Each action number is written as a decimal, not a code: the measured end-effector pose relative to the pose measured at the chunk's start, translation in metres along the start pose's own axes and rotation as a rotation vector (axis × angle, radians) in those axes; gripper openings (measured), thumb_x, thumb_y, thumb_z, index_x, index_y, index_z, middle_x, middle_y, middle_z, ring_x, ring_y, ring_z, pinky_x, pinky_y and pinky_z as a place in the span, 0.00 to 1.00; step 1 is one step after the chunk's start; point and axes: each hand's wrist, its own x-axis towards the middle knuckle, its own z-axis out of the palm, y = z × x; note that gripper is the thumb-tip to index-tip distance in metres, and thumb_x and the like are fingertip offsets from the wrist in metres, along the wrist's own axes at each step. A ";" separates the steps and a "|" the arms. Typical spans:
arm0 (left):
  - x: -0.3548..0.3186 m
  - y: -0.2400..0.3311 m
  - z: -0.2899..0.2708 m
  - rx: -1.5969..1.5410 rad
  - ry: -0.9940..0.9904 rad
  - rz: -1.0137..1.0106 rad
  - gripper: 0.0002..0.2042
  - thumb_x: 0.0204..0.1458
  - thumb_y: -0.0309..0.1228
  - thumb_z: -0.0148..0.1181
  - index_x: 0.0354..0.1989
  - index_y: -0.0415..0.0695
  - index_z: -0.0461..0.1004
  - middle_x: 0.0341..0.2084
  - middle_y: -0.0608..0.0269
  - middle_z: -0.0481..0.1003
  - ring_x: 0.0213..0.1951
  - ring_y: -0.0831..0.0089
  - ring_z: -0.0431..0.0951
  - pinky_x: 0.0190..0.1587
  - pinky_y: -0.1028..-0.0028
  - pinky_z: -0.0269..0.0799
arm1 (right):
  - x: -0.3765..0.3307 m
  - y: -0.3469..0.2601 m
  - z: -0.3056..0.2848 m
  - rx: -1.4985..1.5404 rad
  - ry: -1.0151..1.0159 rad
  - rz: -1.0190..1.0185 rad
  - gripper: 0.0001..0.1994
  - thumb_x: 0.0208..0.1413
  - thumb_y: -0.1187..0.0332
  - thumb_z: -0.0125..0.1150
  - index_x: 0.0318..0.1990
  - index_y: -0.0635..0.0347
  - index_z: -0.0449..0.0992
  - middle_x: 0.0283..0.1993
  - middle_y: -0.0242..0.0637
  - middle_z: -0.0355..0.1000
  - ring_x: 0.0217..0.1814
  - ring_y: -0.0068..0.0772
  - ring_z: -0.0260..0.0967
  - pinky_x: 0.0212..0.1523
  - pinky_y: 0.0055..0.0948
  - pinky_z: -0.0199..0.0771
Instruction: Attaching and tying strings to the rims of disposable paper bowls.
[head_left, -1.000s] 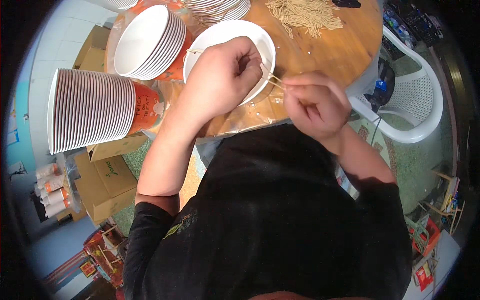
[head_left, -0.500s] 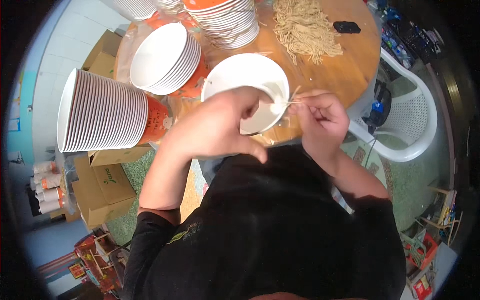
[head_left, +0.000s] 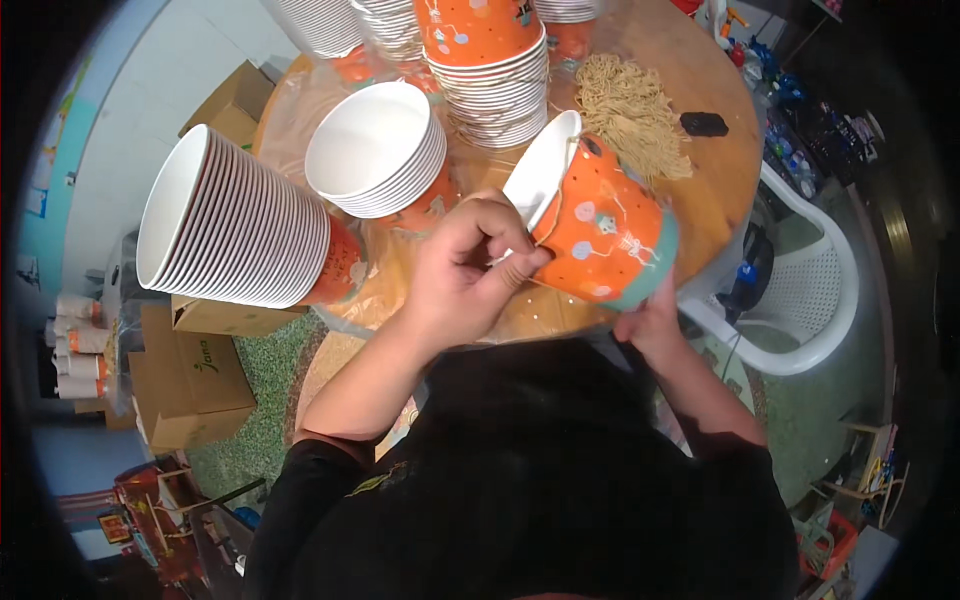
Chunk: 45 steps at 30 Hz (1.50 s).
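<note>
Orange bucket (head_left: 607, 235) tilted over bench (head_left: 722, 185), cord (head_left: 558, 200) strung along rim, seemingly nearly done. Left hand (head_left: 478, 265): grip pinching cord. Right hand (head_left: 655, 325) at base, grip hidden, can't tell. Corded stack (head_left: 497, 102) apparently finished; left stack (head_left: 240, 222), cord pile (head_left: 632, 112) apparently remain.

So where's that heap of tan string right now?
In the head view, the heap of tan string lies on the wooden table, upper right of centre, just beyond the tilted orange paper bucket and left of the small black object.
</note>
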 end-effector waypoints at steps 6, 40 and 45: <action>0.010 -0.014 0.016 -0.124 0.262 0.040 0.18 0.63 0.14 0.70 0.51 0.42 0.67 0.44 0.65 0.69 0.45 0.78 0.71 0.52 0.77 0.72 | 0.043 -0.017 0.003 -0.136 0.128 -0.111 0.70 0.51 0.59 0.90 0.88 0.56 0.33 0.87 0.45 0.48 0.88 0.45 0.53 0.84 0.53 0.62; -0.024 -0.043 -0.024 0.219 0.405 0.129 0.22 0.60 0.16 0.68 0.61 0.38 0.70 0.67 0.50 0.70 0.63 0.66 0.76 0.67 0.66 0.73 | 0.393 -0.101 0.106 -1.694 -0.346 -0.291 0.43 0.54 0.26 0.70 0.51 0.64 0.89 0.51 0.57 0.86 0.55 0.61 0.84 0.58 0.47 0.83; -0.069 -0.062 -0.046 0.742 0.472 0.154 0.24 0.58 0.20 0.74 0.59 0.40 0.68 0.67 0.47 0.66 0.69 0.55 0.71 0.74 0.58 0.68 | 0.381 -0.094 0.126 -1.877 -0.411 -0.154 0.36 0.55 0.33 0.73 0.51 0.62 0.90 0.54 0.55 0.86 0.58 0.57 0.84 0.65 0.52 0.79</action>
